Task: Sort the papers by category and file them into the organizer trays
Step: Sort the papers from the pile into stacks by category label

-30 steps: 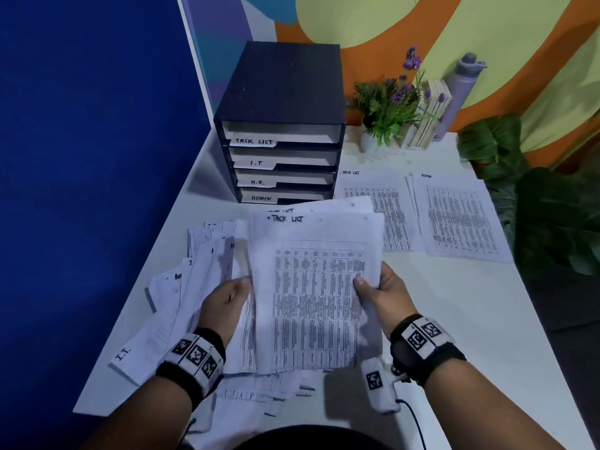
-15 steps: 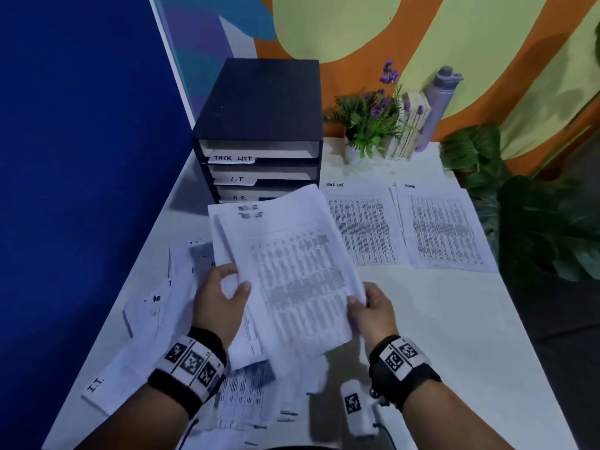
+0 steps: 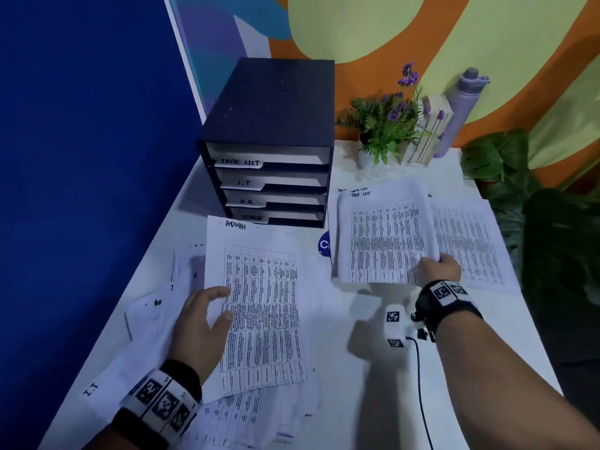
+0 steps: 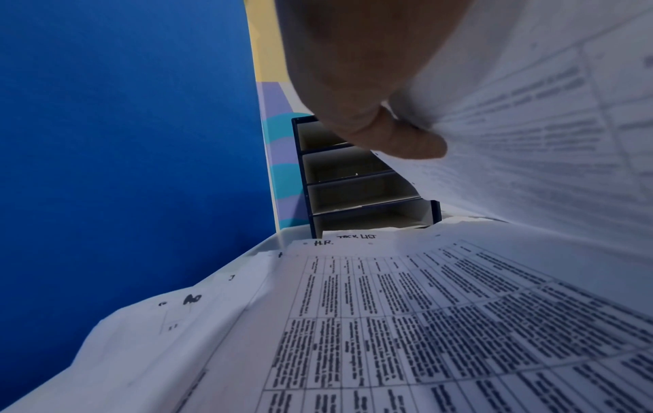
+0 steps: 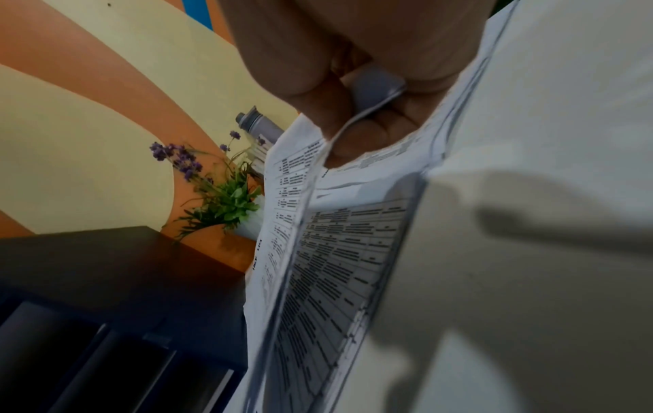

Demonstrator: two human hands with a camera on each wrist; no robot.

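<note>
A dark organizer (image 3: 269, 102) at the table's back left has trays labelled TASK LIST, I.T, H.R. and ADMIN. My right hand (image 3: 438, 267) pinches the lower right corner of a TASK LIST sheet (image 3: 383, 238) just over the Task List pile, right of the organizer. In the right wrist view the fingers (image 5: 353, 111) clamp that sheet's (image 5: 318, 279) edge. My left hand (image 3: 207, 319) holds the left edge of a sheet headed ADMIN (image 3: 263, 303) above the loose papers (image 3: 156, 319). The left wrist view shows the thumb (image 4: 399, 139) on the lifted sheet (image 4: 547, 125), and an H.R. sheet (image 4: 388, 321) lies below.
A second sorted pile (image 3: 470, 248) lies right of the Task List pile. A potted plant (image 3: 386, 125), a wooden block (image 3: 428, 131) and a bottle (image 3: 464, 108) stand at the back. A blue wall (image 3: 81, 190) borders the left. A large leafy plant (image 3: 552, 238) stands beyond the right edge.
My right hand has carried the Task List sheet from in front of me to the right, over the Task List pile. An ADMIN sheet is now uppermost in my left hand.
</note>
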